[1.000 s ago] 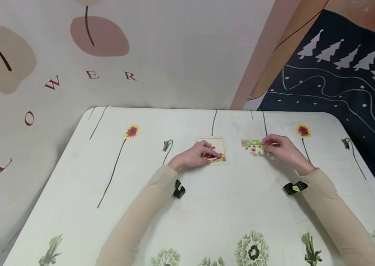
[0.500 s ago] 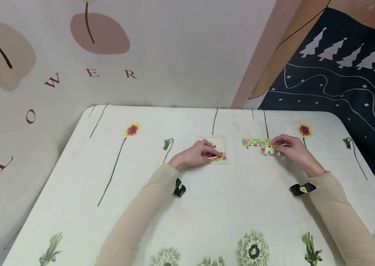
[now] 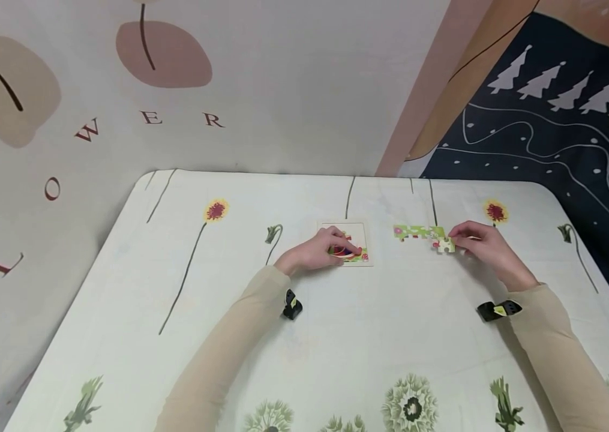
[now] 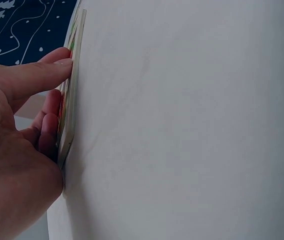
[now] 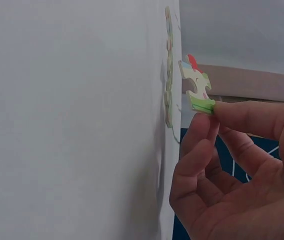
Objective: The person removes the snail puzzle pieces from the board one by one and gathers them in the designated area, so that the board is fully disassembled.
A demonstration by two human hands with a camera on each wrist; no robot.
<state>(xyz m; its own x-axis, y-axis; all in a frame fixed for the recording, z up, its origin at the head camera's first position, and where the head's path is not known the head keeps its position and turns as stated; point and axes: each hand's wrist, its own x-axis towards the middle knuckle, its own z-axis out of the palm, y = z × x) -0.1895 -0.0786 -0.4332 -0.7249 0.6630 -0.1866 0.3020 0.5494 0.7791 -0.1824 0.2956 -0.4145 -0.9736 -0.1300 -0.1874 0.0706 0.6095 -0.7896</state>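
A square jigsaw board [image 3: 358, 230] lies on the table, with colourful pieces in its lower part. My left hand [image 3: 315, 251] rests on it, and in the left wrist view the thumb [image 4: 47, 77] and fingertips touch the board's face. Part of the picture is hidden under that hand. My right hand [image 3: 485, 247] pinches a puzzle piece [image 5: 198, 85] between thumb and fingers, raised off the table. It is pale with green and red parts. Just to its left in the head view lies a row of green puzzle pieces [image 3: 414, 231].
A white tablecloth [image 3: 380, 324] printed with flowers covers the table. Behind it rises a pale wall hanging [image 3: 293, 90] with fruit shapes and letters. On the right hangs a dark blue cloth [image 3: 552, 129] with white trees.
My right hand has moved to the right with the pinched puzzle piece, uncovering more of the green row. The left hand has stayed on the board.
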